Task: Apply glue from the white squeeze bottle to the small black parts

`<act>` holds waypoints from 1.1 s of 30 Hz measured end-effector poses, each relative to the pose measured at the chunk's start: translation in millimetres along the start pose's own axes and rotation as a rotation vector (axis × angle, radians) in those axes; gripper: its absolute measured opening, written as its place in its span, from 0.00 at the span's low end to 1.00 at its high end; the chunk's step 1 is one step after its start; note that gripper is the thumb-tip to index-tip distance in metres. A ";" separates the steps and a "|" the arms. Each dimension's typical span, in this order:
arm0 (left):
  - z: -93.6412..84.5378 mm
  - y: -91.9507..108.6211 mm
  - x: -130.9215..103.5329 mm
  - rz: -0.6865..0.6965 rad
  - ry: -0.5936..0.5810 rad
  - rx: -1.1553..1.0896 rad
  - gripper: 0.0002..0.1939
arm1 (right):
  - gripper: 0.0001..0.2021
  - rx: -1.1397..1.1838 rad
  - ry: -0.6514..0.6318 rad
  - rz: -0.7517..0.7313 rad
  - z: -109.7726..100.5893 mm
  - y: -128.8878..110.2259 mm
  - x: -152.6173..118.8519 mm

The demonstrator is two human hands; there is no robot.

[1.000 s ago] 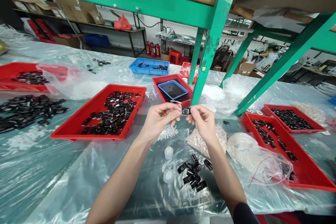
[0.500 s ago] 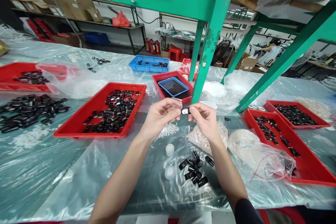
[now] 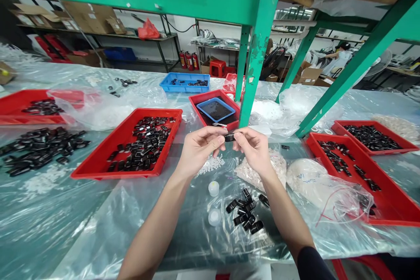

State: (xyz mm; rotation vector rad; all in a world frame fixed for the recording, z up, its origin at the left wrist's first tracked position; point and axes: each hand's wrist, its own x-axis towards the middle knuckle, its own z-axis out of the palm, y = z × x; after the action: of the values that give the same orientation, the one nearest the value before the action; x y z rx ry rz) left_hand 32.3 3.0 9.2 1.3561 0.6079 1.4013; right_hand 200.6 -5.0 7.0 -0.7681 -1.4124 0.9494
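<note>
Between my two hands is a small glossy black plastic part [image 3: 229,137], held level above the table. My left hand [image 3: 199,148] pinches its left end with thumb and fingers, and a thin pale sliver shows just above those fingertips. On the other end, my right hand [image 3: 254,146] has its thumb and fingers closed. Below my hands lie a heap of small white pieces [image 3: 212,164] and a clear bag of pale pieces [image 3: 262,167]. Nearer to me, a loose pile of black parts [image 3: 246,214] sits beside two small whitish round containers [image 3: 214,189].
Red trays of black parts stand left [image 3: 126,175] and right [image 3: 393,210]. A blue tray [image 3: 185,86] and a red tray holding a smaller blue one [image 3: 193,104] are farther back. A green metal post [image 3: 254,61] rises just beyond my hands. Plastic sheeting covers the table.
The black part has turned in my fingers: its white marked face showed before, and now a dark side faces me. The view has tilted slightly; both hands keep their hold.
</note>
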 end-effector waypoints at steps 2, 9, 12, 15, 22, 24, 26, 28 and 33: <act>-0.8 1.8 -0.4 0.008 0.003 0.029 0.14 | 0.23 -0.031 0.016 -0.019 -0.8 -0.2 0.4; -0.4 7.4 -3.9 0.059 -0.023 0.216 0.14 | 0.25 -0.072 0.018 -0.008 -2.5 4.9 2.3; -7.7 17.2 -7.1 0.073 -0.082 0.321 0.13 | 0.26 -0.024 -0.018 -0.003 1.1 7.3 3.5; -22.1 31.2 -11.1 0.143 -0.007 0.299 0.11 | 0.30 0.023 -0.040 0.032 5.2 7.7 -2.9; -46.9 63.5 -13.8 0.406 0.257 0.059 0.15 | 0.18 -0.451 -0.154 0.098 -24.8 9.0 -59.4; -49.2 68.9 -16.6 0.432 0.252 0.040 0.15 | 0.13 -0.677 -0.119 0.157 -52.5 11.1 -63.4; -51.8 71.0 -18.7 0.445 0.229 0.036 0.14 | 0.10 -0.819 -0.022 0.255 -84.8 16.0 -50.7; -55.2 70.3 -20.7 0.450 0.203 0.021 0.12 | 0.10 -0.858 -0.019 0.310 -112.9 24.5 -27.1; -65.8 69.1 -26.4 0.399 0.108 -0.035 0.09 | 0.12 -0.959 -0.187 0.409 -133.9 56.6 23.0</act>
State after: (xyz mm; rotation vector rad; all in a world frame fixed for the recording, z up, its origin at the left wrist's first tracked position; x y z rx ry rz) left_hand -56.1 -23.8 45.0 1.4317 0.3921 1.8052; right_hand 327.2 54.6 -38.6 -1.7614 -1.9282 0.6064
